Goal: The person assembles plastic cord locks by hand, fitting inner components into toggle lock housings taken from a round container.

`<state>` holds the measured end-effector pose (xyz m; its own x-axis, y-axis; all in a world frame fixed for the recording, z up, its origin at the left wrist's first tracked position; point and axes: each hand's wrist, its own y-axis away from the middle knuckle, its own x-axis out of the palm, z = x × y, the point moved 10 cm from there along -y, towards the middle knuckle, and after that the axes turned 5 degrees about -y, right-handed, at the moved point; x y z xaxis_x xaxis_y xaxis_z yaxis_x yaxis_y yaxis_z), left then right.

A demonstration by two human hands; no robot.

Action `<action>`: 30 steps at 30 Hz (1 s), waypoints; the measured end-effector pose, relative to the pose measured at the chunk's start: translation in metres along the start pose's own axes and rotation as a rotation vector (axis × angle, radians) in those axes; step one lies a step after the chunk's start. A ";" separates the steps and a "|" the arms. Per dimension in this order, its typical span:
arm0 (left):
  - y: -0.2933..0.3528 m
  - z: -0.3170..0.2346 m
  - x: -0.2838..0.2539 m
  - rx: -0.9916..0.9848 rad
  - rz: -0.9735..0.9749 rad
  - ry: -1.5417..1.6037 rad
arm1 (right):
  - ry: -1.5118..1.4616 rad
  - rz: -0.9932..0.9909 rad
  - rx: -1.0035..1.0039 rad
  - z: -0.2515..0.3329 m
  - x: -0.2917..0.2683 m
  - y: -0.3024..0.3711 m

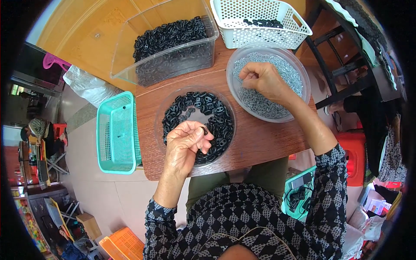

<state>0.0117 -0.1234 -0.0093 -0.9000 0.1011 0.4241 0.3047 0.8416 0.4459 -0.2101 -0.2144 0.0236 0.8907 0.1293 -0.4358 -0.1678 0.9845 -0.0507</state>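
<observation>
My left hand (182, 143) is closed, pinching a small black plastic piece (205, 130) between thumb and fingertips. It is held above a round clear tray (234, 123) with many black oval two-holed pieces (219, 123) in it. Over the translucent round basin (231, 86) at the right, my right hand (265, 82) has its thumb and fingers pressed together. Small silvery metal pins (271, 106) fill that basin. Whether a pin sits between the right fingertips is too small to make out.
At the table's back stand a clear bin (208, 52) heaped with black pieces and a white perforated basket (234, 41) holding a few more. A turquoise basket (102, 151) is beside the table's left edge. A black chair frame (340, 71) and red stool (353, 158) are at the right.
</observation>
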 end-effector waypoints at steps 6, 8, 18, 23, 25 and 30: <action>0.001 -0.023 0.036 0.074 0.061 -0.016 | 1.022 -0.412 0.263 -0.058 -0.013 0.006; -0.014 -0.006 0.016 0.069 0.063 0.061 | 0.350 -0.143 0.148 -0.004 0.003 0.016; -0.010 -0.014 0.040 0.126 0.090 0.004 | -0.518 0.229 0.041 0.073 0.050 0.053; -0.009 -0.018 0.039 0.195 0.060 -0.098 | -0.548 0.241 0.077 0.064 0.056 0.049; 0.003 -0.036 0.047 0.289 0.032 -0.204 | -0.568 0.249 0.090 0.077 0.051 0.052; -0.002 -0.030 0.044 0.318 0.022 -0.278 | -0.553 0.279 0.107 0.059 0.058 0.050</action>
<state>-0.0194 -0.1368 0.0316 -0.9574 0.2241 0.1823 0.2530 0.9549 0.1551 -0.1417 -0.1505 0.0485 0.9112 0.3966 0.1115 -0.4074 0.9077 0.1006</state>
